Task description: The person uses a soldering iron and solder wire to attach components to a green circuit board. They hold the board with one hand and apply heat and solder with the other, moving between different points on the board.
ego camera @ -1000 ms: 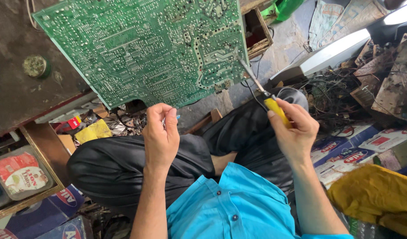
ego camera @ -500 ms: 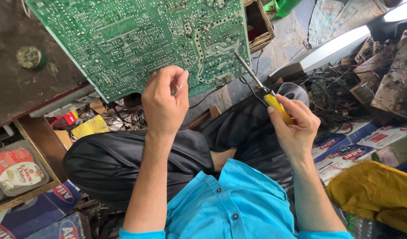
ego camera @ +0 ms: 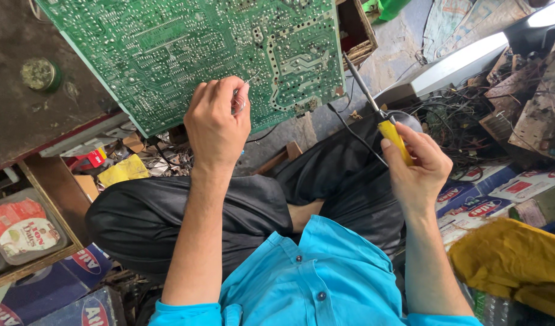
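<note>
1. Circuit board [ego camera: 187, 54]: green, solder side up, tilted, propped over the dark bench [ego camera: 23, 121] ahead of our crossed legs.
2. Left hand [ego camera: 217, 121]: we pinch a thin wire [ego camera: 248, 80] between closed fingertips, touching the board near its lower edge.
3. Right hand [ego camera: 415, 166]: we clamp it round the yellow handle of a soldering iron [ego camera: 380, 115]; its metal tip points up beside the board's right edge, not touching.
4. Surroundings: tangled wires [ego camera: 452, 121] and printed boxes [ego camera: 489, 193] at right, round tin [ego camera: 40, 73] on the bench.
</note>
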`<state>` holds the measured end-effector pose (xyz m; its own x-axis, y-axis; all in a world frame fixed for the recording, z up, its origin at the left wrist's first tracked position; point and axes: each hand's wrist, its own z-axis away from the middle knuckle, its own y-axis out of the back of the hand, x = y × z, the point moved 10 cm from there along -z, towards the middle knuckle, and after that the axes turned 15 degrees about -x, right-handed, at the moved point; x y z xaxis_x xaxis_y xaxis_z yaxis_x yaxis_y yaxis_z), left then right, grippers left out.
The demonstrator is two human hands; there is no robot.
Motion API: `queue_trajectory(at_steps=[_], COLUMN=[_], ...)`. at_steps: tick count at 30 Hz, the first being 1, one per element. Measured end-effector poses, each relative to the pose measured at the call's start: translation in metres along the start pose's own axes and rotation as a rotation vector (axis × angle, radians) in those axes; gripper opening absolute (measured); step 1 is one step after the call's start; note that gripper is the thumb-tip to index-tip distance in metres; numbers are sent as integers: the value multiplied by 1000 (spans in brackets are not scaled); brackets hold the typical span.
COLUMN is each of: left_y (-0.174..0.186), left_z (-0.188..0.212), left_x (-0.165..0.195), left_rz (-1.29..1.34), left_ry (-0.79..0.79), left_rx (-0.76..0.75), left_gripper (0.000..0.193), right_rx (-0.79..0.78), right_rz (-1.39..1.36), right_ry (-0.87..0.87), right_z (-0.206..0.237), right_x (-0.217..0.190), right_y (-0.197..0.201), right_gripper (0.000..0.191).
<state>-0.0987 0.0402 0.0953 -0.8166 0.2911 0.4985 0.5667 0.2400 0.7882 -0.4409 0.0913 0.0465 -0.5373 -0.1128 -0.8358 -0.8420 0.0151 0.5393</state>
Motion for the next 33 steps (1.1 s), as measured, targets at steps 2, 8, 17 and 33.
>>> queue_trajectory(at_steps=[2,8,17,33], left_y=[0,1,16,-15], left_z=[1,3,1,-12], left_x=[0,-1,3,-1], left_rz=[3,58,34,52], left_ry=[-1,11,-48,-83], left_rx=[2,14,148,49], left_gripper=[16,16,17,24], right_rx=[5,68,-46,-121], right_rz=[-78,-182,-55,0], right_ry=[16,17,123,90], right_z=[0,-2,-21,-27], right_x=[4,10,-34,-38], right_y=[0,3,-35,-66], right_gripper=[28,27,29,29])
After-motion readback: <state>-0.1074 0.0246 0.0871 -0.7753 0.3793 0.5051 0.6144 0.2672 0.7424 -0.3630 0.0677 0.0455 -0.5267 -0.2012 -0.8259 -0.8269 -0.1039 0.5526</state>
